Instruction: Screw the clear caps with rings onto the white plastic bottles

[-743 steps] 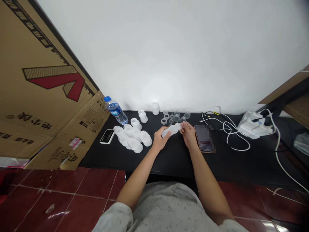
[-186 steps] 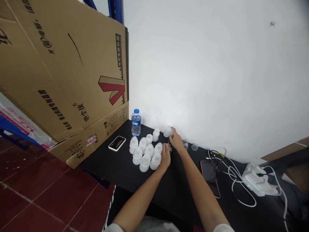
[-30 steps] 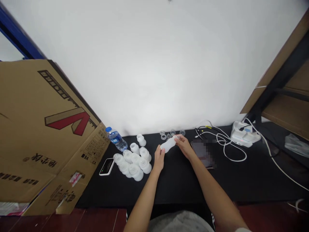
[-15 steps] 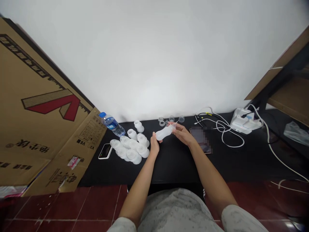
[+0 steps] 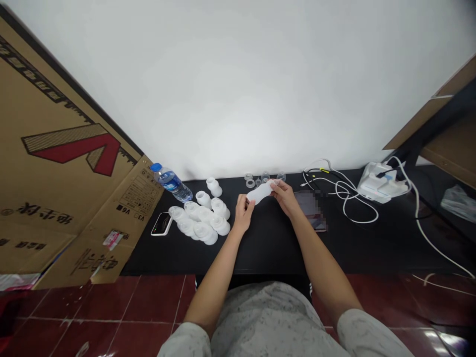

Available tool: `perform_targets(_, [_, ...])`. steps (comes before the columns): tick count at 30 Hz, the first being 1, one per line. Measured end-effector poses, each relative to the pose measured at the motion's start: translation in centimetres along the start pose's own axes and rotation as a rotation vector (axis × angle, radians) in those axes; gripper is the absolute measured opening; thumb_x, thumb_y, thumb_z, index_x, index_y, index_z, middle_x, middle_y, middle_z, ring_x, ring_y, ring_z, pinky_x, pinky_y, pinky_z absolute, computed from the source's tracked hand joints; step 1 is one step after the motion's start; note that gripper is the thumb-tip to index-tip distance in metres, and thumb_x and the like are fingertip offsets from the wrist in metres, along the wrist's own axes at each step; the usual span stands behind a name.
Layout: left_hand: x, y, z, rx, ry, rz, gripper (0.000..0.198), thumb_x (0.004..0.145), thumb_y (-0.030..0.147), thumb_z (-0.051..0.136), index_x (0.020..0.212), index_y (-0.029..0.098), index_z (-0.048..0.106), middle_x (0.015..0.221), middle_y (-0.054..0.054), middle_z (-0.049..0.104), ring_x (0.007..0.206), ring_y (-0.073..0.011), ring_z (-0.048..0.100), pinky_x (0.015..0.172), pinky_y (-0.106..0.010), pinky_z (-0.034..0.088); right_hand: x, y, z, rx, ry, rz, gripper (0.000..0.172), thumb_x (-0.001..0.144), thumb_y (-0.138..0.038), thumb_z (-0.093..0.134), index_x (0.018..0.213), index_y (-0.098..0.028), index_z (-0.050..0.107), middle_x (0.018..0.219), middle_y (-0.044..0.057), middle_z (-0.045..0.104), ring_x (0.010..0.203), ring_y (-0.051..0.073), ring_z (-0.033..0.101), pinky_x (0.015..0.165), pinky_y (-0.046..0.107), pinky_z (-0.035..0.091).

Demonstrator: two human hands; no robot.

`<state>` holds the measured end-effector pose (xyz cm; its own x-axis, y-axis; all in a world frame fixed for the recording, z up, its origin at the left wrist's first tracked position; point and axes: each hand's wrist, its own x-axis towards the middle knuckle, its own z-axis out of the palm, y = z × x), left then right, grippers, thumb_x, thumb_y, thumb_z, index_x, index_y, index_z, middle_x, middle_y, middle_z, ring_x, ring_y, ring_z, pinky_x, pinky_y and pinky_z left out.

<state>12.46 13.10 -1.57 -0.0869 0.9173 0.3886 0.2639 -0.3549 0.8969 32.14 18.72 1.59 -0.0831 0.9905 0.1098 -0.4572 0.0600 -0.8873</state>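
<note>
A white, curved baby bottle (image 5: 259,193) is held tilted over the black table, its nipple end up to the right. My left hand (image 5: 244,212) grips its base end. Around the neck end, my right hand (image 5: 284,197) is closed, with a clear nipple part showing past the fingers. Just behind the hands lie clear rings (image 5: 250,183) and clear caps (image 5: 281,176). To the left stands a cluster of white bottles (image 5: 203,218), several of them topped with clear nipples. Behind that cluster, an open-necked bottle (image 5: 213,187) stands by the wall.
A water bottle (image 5: 171,183) and a white-edged phone (image 5: 161,224) are at the left, beside a large cardboard box (image 5: 67,198). Right of my hands lies a dark tablet (image 5: 310,210). White cables (image 5: 344,191) run to a white power adapter (image 5: 383,183).
My hands and the held bottle have moved slightly up and right in view. My left hand has shifted its hold, with fingers now over the bottle's base. The camera view has shifted slightly.
</note>
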Motion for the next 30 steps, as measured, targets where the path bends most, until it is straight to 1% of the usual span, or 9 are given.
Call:
perform_targets(4, [0.1,0.2,0.3,0.002,-0.002,0.035,0.043,0.103,0.058,0.063,0.129,0.024,0.067,0.12,-0.01,0.061,0.094,-0.0202,0.062,0.075,-0.031,0.055,0.1,0.1,0.0,0.005,0.074,0.017,0.038,0.078,-0.049,0.094,0.104,-0.024,0.083,0.093,0.001,0.076,0.071,0.013,0.061,0.062,0.027,0.052])
perform_targets(6, [0.2,0.0,0.6,-0.033,0.019,0.044,0.049,0.103,0.055,0.065,0.141,0.025,0.061,0.125,-0.012,0.062,0.099,-0.0213,0.065,0.078,-0.033,0.058,0.1,0.2,0.1,0.012,0.096,0.023,0.039,0.079,-0.05,0.094,0.105,-0.024,0.083,0.093,0.0,0.075,0.069,0.012,0.059,0.061,0.026,0.052])
perform_targets(8, [0.2,-0.1,0.8,-0.082,0.042,0.047,0.056,0.1,0.053,0.07,0.146,0.025,0.056,0.126,-0.013,0.064,0.102,-0.0223,0.067,0.081,-0.034,0.06,0.1,0.3,0.3,0.022,0.102,0.029,0.04,0.078,-0.051,0.094,0.105,-0.024,0.083,0.094,0.0,0.075,0.07,0.012,0.06,0.063,0.027,0.054])
perform_targets(12, [0.1,-0.2,0.9,-0.093,0.038,0.034,0.062,0.09,0.051,0.083,0.14,0.024,0.06,0.13,-0.012,0.068,0.099,-0.0223,0.07,0.083,-0.035,0.061,0.1,0.5,0.3,0.003,0.11,0.004,0.044,0.073,-0.051,0.097,0.106,-0.026,0.081,0.097,0.001,0.077,0.077,0.016,0.065,0.066,0.029,0.055])
perform_targets(15, [0.0,-0.1,0.7,-0.07,0.022,-0.038,0.056,0.09,0.053,0.082,0.134,0.023,0.064,0.115,-0.008,0.074,0.082,-0.0181,0.069,0.074,-0.031,0.057,0.1,0.4,0.2,-0.05,0.098,-0.043,0.041,0.071,-0.049,0.098,0.101,-0.026,0.082,0.108,0.003,0.079,0.09,0.02,0.068,0.068,0.029,0.054])
perform_targets(19, [0.0,-0.1,0.3,-0.125,-0.029,-0.126,0.048,0.098,0.063,0.068,0.118,0.02,0.071,0.086,-0.003,0.076,0.069,-0.0173,0.067,0.068,-0.03,0.053,-0.2,-0.2,0.3,-0.04,-0.045,-0.026,0.04,0.078,-0.05,0.095,0.11,-0.029,0.082,0.125,0.004,0.078,0.109,0.025,0.07,0.081,0.033,0.056])
perform_targets(22, [0.1,-0.3,0.2,-0.161,-0.062,-0.142,0.055,0.103,0.069,0.053,0.101,0.018,0.073,0.073,-0.003,0.074,0.062,-0.0175,0.065,0.065,-0.031,0.051,-0.6,-0.6,0.7,0.003,-0.149,0.006,0.045,0.082,-0.051,0.092,0.12,-0.032,0.08,0.127,0.004,0.078,0.116,0.027,0.07,0.091,0.038,0.057])
perform_targets(25, [0.2,-0.4,0.3,-0.165,-0.057,-0.148,0.056,0.101,0.07,0.057,0.099,0.017,0.073,0.071,-0.003,0.073,0.06,-0.0173,0.063,0.062,-0.03,0.05,-0.8,-0.6,0.9,0.002,-0.117,0.001,0.045,0.081,-0.051,0.093,0.118,-0.031,0.079,0.123,0.004,0.079,0.114,0.028,0.07,0.092,0.039,0.057])
perform_targets(30, [0.2,-0.6,0.6,-0.149,-0.01,-0.143,0.054,0.093,0.069,0.071,0.114,0.019,0.072,0.082,-0.002,0.072,0.07,-0.0187,0.066,0.067,-0.031,0.052,-0.3,0.0,0.7,-0.005,0.001,-0.03,0.042,0.076,-0.055,0.095,0.105,-0.029,0.078,0.107,0.001,0.077,0.096,0.021,0.069,0.077,0.032,0.056])
